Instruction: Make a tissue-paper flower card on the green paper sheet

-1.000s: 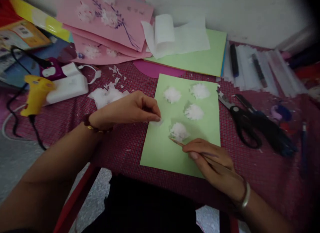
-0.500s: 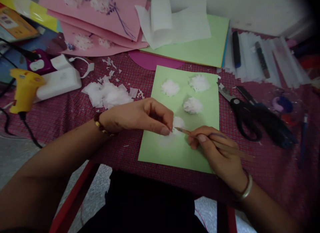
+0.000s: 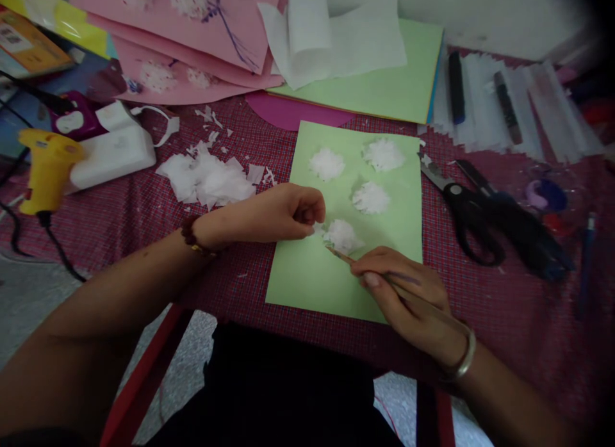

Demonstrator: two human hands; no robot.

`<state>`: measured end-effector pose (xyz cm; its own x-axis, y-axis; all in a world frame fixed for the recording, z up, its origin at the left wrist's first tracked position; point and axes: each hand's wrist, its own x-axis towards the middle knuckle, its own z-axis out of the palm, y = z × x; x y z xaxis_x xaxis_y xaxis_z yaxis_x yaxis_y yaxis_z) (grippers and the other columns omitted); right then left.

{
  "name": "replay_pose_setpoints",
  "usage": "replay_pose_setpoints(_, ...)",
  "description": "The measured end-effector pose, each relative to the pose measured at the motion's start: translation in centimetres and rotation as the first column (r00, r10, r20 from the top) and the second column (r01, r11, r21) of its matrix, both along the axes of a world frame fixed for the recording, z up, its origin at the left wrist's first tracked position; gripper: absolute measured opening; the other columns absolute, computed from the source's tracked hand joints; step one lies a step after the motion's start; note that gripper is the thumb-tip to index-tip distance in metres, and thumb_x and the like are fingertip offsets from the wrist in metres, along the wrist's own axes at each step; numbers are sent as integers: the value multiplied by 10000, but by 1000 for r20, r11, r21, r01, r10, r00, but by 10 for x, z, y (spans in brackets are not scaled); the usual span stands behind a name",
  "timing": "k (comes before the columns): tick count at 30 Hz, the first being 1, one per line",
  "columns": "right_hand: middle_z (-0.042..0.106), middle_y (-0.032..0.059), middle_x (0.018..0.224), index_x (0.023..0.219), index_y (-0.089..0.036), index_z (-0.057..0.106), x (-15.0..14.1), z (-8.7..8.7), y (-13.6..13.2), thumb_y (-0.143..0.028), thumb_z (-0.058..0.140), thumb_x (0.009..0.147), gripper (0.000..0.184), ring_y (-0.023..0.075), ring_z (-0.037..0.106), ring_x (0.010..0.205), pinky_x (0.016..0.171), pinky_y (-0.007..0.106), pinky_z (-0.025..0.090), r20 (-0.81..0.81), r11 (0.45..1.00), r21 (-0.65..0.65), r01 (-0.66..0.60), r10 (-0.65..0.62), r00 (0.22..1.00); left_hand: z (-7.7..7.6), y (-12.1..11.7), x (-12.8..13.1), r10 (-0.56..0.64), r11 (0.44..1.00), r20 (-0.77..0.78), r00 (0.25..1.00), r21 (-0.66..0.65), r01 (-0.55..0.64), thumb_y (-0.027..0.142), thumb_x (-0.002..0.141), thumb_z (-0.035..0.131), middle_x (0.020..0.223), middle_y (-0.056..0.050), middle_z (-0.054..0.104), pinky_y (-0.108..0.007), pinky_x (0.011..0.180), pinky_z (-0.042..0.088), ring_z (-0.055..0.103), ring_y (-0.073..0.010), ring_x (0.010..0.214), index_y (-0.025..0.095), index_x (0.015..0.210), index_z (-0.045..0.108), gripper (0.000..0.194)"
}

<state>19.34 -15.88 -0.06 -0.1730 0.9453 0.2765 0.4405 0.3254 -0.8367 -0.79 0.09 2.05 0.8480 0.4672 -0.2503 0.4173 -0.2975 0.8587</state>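
Pinching a light, rippable scrap (image 3: 318,229), it seems, the left hand (image 3: 281,213) should hold its edge; the right hand (image 3: 413,306) grips a stick (image 3: 341,255).

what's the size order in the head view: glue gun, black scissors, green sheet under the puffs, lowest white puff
1. green sheet
2. black scissors and glue gun, too alike to rank
3. lowest white puff
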Motion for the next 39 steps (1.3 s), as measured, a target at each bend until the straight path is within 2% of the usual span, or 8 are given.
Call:
replay_pose_setpoints(8, 589, 20, 786, 939, -181, 615, 2, 4, -5, -62, 498, 886, 176, 131, 581, 720, 608, 288, 474, -3, 998, 38, 41, -41, 999, 0, 2, -2, -22, 1000, -38, 999, 17, 22, 159, 733, 559, 665, 21, 591, -193, 547, 347, 490, -75, 598, 138, 762, 627, 77)
replay_pose_setpoints(11, 595, 21, 796, 969, -192, 619, 0, 4, -5, -65, 493, 887, 197, 139, 586, 729, 608, 295, 481, -61, 999, 34, 26, -24, 998, 1, 3, -2, -26, 1000, -12, 1000, 4, 26, 191, 743, 575, 696, 9, 609, -201, 577, 365, 513, -86, 634, 134, 756, 644, 90)
replay_pose_setpoints(15, 623, 27, 854, 1046, -227, 606, -3, 3, -2, -77, 523, 884, 236, 154, 606, 762, 617, 303, 501, 20, 999, 17, -32, 31, 999, 2, 4, -3, -16, 1000, 52, 999, 25, 15, 189, 747, 606, 782, -11, 629, -216, 646, 400, 544, -97, 702, 136, 733, 672, 86)
replay_pose_setpoints(25, 606, 13, 818, 955, -234, 606, -2, 6, -5, -107, 484, 925, 179, 141, 591, 720, 630, 312, 480, 53, 994, -22, 107, -105, 993, -1, 4, -1, -139, 973, 49, 989, -178, 145, 211, 784, 614, 678, 20, 610, -184, 570, 389, 522, -75, 608, 140, 785, 631, 73)
replay_pose_setpoints(29, 609, 10, 803, 919, -217, 627, 0, 7, -5, -111, 486, 930, 177, 129, 592, 709, 607, 294, 465, 25, 991, -52, 124, -123, 992, -3, -3, 7, -202, 978, 37, 979, -38, 204, 147, 781, 580, 701, 13, 615, -182, 579, 387, 522, -77, 624, 132, 798, 654, 77)
replay_pose_setpoints(32, 609, 0, 771, 875, -225, 644, 1, 8, -7, -149, 496, 943, 180, 132, 597, 698, 628, 309, 470, -63, 973, -124, 195, -204, 977, -4, -5, 12, -174, 981, 12, 985, 84, 173, 106, 776, 565, 726, -1, 627, -186, 594, 387, 536, -80, 648, 122, 796, 683, 121)
replay_pose_setpoints(35, 614, 4, 771, 879, -228, 662, 2, 9, -8, -185, 502, 952, 181, 142, 598, 686, 644, 333, 477, -179, 957, -164, 241, -269, 946, -4, -5, 16, -117, 987, 0, 993, 115, 116, 101, 769, 578, 716, -6, 634, -185, 572, 378, 532, -76, 624, 113, 797, 699, 125)
replay_pose_setpoints(39, 589, 11, 751, 918, -229, 673, 0, 8, -8, -168, 503, 942, 183, 159, 579, 678, 638, 358, 476, -264, 978, -119, 171, -197, 944, -7, -6, 21, -81, 991, -6, 997, 103, 82, 88, 747, 587, 702, -10, 650, -183, 565, 380, 531, -68, 600, 104, 789, 712, 133)
